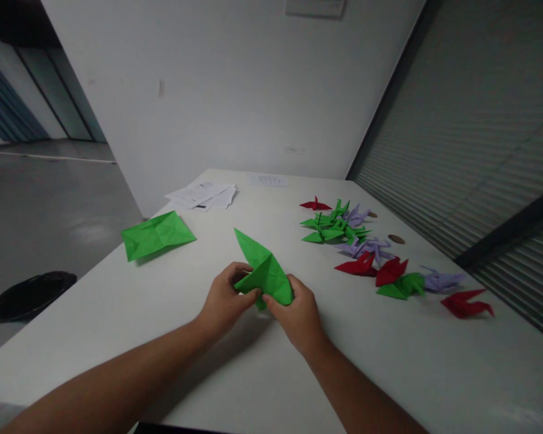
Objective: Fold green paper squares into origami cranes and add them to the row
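Left hand: my fingers pinched the green folded paper at its left edge.
Right hand: gripped the same paper — lower right corner.
Paper: above the white table, finished cranes at 2 o'clock.

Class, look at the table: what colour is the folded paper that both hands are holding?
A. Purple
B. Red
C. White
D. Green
D. The left hand and the right hand both grip a partly folded green paper; the red and purple pieces lie apart, among the finished paper cranes to the right on the table.
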Demonstrator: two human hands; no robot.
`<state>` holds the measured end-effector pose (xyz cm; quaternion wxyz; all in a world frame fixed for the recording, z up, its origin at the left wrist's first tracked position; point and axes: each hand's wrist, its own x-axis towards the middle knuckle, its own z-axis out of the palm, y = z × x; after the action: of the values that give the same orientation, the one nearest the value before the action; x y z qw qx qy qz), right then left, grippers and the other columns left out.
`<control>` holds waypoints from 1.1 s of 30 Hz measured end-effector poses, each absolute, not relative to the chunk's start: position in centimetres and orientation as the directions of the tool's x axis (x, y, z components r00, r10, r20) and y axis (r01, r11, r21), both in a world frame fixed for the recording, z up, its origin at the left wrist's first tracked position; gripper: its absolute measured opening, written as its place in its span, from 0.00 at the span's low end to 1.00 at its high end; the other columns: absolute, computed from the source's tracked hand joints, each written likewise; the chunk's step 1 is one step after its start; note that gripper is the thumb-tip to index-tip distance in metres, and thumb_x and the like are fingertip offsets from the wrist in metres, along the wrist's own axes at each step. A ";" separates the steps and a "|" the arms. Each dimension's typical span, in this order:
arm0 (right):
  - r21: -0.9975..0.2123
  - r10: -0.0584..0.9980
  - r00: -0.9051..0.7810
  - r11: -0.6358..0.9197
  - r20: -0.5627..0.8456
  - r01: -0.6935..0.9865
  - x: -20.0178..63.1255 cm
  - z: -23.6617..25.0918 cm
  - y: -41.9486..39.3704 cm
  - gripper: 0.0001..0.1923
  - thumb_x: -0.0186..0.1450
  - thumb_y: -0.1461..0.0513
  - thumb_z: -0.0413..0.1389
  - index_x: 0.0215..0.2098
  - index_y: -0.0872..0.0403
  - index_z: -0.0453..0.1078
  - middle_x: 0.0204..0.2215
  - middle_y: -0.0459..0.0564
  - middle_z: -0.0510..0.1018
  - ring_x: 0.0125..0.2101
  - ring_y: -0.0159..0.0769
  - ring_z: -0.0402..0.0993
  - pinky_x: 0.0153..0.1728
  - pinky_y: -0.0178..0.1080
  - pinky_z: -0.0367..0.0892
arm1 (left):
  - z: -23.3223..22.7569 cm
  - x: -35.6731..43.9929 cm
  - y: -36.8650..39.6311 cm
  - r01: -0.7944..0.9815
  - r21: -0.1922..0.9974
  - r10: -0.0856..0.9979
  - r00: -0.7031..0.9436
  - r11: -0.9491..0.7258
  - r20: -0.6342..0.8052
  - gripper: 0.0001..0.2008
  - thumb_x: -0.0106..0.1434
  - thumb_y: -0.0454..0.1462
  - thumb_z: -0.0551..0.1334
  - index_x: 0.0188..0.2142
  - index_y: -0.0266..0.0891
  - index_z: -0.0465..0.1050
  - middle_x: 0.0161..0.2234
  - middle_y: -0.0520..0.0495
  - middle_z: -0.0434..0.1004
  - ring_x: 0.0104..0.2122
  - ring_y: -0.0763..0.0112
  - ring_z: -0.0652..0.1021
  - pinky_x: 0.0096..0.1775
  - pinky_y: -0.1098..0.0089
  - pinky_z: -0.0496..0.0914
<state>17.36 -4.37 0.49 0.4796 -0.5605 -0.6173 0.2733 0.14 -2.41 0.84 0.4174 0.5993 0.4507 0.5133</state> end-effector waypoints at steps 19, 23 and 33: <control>-0.105 0.451 -0.368 0.735 0.813 0.670 17.7 0.1 -4.5 0.26 0.68 0.74 0.50 0.61 0.55 0.71 0.40 0.58 0.73 0.40 0.45 0.69 0.42 0.50 0.75 | 1.1 0.5 -2.5 -0.407 0.910 0.962 0.272 0.077 0.040 0.10 0.58 0.38 0.68 0.38 0.33 0.81 0.32 0.45 0.81 0.32 0.66 0.78 0.36 0.69 0.72; -0.049 0.509 -0.439 0.692 0.740 0.720 17.6 0.3 -4.7 0.23 0.67 0.72 0.51 0.58 0.62 0.73 0.42 0.63 0.73 0.43 0.49 0.67 0.45 0.54 0.73 | 1.4 0.5 -2.4 -0.512 0.851 0.967 0.253 0.120 0.016 0.15 0.63 0.45 0.66 0.37 0.34 0.81 0.31 0.44 0.80 0.32 0.66 0.77 0.35 0.69 0.72; -0.547 0.701 -0.081 0.619 0.709 0.563 18.3 0.0 -4.7 0.16 0.67 0.63 0.55 0.54 0.54 0.73 0.45 0.56 0.69 0.43 0.44 0.69 0.45 0.51 0.72 | 0.7 0.0 -1.2 -0.418 0.902 0.994 0.063 0.105 -0.086 0.18 0.52 0.45 0.76 0.36 0.35 0.81 0.32 0.46 0.81 0.30 0.69 0.78 0.33 0.69 0.73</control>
<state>18.28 -4.73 0.05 0.5227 -0.4314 -0.7323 0.0658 0.01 -1.19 0.70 0.6305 0.3659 0.3936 0.5601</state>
